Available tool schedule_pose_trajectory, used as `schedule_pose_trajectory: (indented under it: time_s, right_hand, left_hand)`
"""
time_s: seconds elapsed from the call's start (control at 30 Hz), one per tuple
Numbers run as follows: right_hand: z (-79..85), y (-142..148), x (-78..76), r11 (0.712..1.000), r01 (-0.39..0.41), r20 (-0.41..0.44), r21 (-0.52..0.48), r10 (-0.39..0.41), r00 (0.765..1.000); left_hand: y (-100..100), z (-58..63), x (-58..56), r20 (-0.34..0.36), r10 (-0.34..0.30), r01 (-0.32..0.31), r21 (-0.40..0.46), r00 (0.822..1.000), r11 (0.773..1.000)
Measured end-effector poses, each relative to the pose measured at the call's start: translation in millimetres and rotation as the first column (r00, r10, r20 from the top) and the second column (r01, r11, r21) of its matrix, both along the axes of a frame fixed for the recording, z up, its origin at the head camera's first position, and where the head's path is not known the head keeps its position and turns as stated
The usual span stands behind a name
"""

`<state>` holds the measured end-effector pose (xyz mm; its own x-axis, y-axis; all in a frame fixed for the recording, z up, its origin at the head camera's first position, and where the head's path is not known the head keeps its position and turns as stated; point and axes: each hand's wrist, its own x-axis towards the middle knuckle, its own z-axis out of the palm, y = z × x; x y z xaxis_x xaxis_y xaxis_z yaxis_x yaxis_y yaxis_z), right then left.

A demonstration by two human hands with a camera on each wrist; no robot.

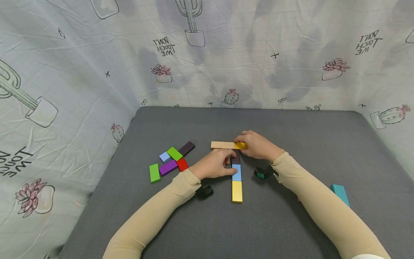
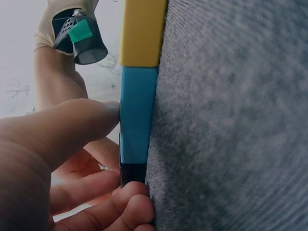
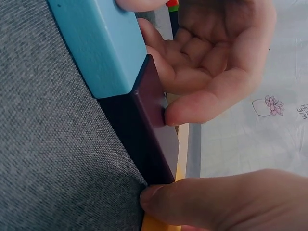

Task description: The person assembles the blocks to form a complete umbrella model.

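Blocks laid flat on the table make a T. Its crossbar is a tan block point(image 1: 223, 145) with an orange-yellow block point(image 1: 239, 145) at the right end. Down from it runs a stem of a dark brown block point(image 1: 237, 158), a light blue block point(image 1: 237, 175) and a yellow block point(image 1: 237, 192). My right hand point(image 1: 258, 145) pinches the orange-yellow block, thumb on its near side. My left hand point(image 1: 214, 163) rests on the stem: its thumb touches the light blue block, and a fingertip point(image 3: 180, 113) touches the dark brown block's top.
Left of the T lie loose blocks on the grey table point(image 1: 194, 230): green point(image 1: 155, 173), purple point(image 1: 168, 167), red point(image 1: 182, 164), another green point(image 1: 175, 154), small blue point(image 1: 165, 157) and dark brown point(image 1: 187, 148). A teal block point(image 1: 340, 194) lies beyond my right forearm, partly hidden.
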<state>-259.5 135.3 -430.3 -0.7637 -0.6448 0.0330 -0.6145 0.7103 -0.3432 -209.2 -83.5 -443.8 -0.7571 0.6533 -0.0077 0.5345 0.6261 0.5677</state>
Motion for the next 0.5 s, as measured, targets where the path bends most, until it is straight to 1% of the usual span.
schedule_pose_trajectory:
  time_s: [0.17,0.33,0.43,0.5]
  right_hand:
    - [0.5,1.8,1.5,1.0,0.004,0.007,-0.004,-0.004,1.0]
    - [0.0,2.9,3.2,1.0,0.011,0.015,-0.007,-0.011,1.0]
    - [-0.2,4.6,4.0,1.0,0.014,0.013,-0.011,-0.014,1.0]
    - [0.5,6.8,5.4,1.0,0.023,0.013,-0.019,-0.023,1.0]
  left_hand:
    - [0.6,-0.5,0.5,0.017,0.029,-0.029,-0.005,0.999,1.0]
    - [0.4,-0.3,0.8,0.029,0.036,-0.036,0.009,0.999,0.999]
    - [0.0,-0.6,-0.3,0.03,0.038,-0.039,0.032,0.999,0.999]
    - [-0.2,-0.8,-0.8,0.013,0.049,-0.05,0.055,0.999,0.997]
